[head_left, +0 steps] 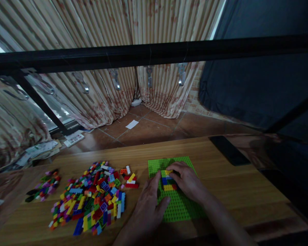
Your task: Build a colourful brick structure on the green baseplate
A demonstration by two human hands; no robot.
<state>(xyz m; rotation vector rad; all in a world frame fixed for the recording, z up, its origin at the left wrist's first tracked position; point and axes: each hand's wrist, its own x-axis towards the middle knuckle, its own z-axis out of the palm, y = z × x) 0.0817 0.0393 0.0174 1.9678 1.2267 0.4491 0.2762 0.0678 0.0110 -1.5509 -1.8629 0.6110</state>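
Observation:
On the table lies a green studded baseplate (pixel 182 206). Near its middle sits a small block of toy bricks (pixel 166 181) in yellow, blue and red rows. My left hand (pixel 150 200) rests along the left side of this block, fingers stretched out and thumb apart, its index fingertip close to the top left corner. From the right, my right hand (pixel 186 179) reaches over the block. Its curled fingers are on a yellow brick (pixel 167 172) at the block's far edge, and they hide part of the block's right side.
A large heap of mixed toy bricks (pixel 94 198) spreads left of the plate, with a smaller brick pile (pixel 47 184) beyond it. A dark phone (pixel 229 150) lies at the table's (pixel 133 153) far right. A black rail (pixel 143 53) with metal hooks crosses ahead, before curtains.

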